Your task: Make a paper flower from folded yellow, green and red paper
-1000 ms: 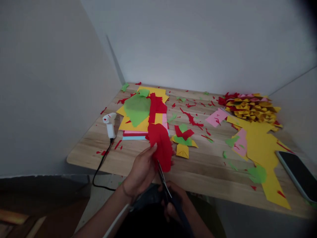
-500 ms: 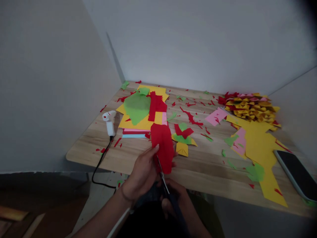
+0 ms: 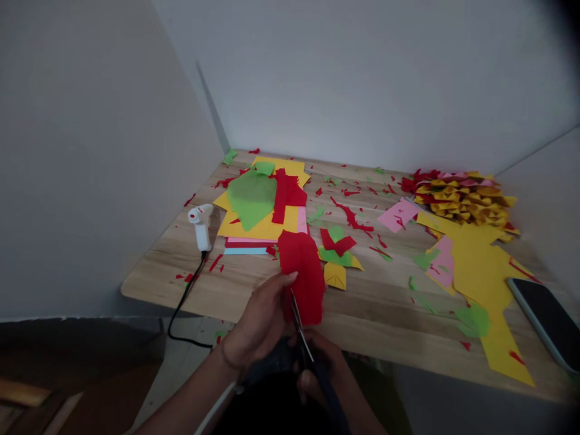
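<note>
A piece of red paper (image 3: 304,269) with rounded top corners is pinched in my left hand (image 3: 263,317), thumb on top near its left edge. My right hand (image 3: 321,362) is closed on the dark handles of scissors (image 3: 299,326). Their blades point up and away from me and lie at the paper's lower left edge. Beyond the paper is a stack of coloured sheets (image 3: 254,244) with green and red pieces on top. Just right of the red paper sits a small yellow folded piece (image 3: 335,276).
A white corded tool (image 3: 200,226) stands at the table's left. Red and green scraps dot the wooden table (image 3: 380,314). On the right are cut yellow paper (image 3: 480,266), a phone (image 3: 544,320) and a pile of folded yellow and red pieces (image 3: 466,196).
The red paper shows slightly wider and tilts a little differently. My left thumb has shifted slightly right across it. The fingers seen behind the paper's right edge are now mostly hidden.
</note>
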The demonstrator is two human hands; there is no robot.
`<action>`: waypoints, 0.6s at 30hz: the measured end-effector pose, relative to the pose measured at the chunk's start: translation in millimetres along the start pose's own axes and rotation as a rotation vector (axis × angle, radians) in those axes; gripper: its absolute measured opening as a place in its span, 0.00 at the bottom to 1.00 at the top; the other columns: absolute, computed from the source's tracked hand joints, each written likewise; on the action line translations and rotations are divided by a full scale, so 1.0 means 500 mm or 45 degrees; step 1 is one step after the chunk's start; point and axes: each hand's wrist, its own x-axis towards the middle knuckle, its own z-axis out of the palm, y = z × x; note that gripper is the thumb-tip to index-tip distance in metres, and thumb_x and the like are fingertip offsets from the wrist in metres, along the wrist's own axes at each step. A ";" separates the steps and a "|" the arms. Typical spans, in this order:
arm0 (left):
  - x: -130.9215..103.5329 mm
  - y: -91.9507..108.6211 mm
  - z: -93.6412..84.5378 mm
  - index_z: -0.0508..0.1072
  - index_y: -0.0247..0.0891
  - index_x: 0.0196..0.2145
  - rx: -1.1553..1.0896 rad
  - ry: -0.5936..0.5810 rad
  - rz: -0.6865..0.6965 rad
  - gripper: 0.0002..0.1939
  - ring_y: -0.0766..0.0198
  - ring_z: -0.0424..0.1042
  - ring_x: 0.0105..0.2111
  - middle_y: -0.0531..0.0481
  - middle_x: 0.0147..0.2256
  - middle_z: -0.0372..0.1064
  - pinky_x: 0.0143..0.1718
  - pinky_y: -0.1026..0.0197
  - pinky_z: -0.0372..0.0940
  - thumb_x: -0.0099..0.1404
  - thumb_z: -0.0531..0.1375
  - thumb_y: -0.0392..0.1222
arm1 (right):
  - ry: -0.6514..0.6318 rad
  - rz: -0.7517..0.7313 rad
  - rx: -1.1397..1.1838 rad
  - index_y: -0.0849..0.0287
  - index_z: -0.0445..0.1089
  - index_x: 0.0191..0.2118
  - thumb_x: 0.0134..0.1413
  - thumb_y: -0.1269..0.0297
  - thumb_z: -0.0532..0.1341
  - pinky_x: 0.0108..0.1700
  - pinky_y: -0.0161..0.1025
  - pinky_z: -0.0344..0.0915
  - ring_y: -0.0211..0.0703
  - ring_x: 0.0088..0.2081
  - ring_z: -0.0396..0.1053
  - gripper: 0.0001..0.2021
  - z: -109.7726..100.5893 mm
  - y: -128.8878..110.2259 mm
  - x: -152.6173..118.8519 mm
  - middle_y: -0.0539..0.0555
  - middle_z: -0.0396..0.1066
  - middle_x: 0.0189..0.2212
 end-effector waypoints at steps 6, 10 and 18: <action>0.018 0.007 -0.009 0.69 0.30 0.58 -0.023 -0.115 -0.023 0.26 0.54 0.77 0.32 0.35 0.40 0.78 0.23 0.62 0.63 0.72 0.52 0.52 | -0.021 -0.018 -0.009 0.58 0.71 0.45 0.42 0.37 0.69 0.20 0.30 0.59 0.31 0.19 0.61 0.31 -0.007 0.017 0.010 0.48 0.68 0.26; 0.018 0.000 0.000 0.66 0.30 0.61 0.056 -0.021 -0.022 0.28 0.53 0.77 0.29 0.34 0.40 0.77 0.16 0.63 0.57 0.71 0.52 0.52 | -0.035 0.008 0.027 0.58 0.69 0.45 0.46 0.38 0.67 0.19 0.29 0.60 0.30 0.17 0.61 0.29 -0.001 0.006 0.009 0.47 0.66 0.26; 0.016 -0.005 -0.010 0.70 0.29 0.56 0.046 -0.042 -0.099 0.26 0.54 0.76 0.26 0.36 0.36 0.78 0.17 0.63 0.60 0.68 0.54 0.49 | -0.057 0.166 0.008 0.59 0.67 0.41 0.41 0.36 0.70 0.15 0.28 0.55 0.29 0.13 0.57 0.32 0.002 -0.006 0.007 0.41 0.61 0.18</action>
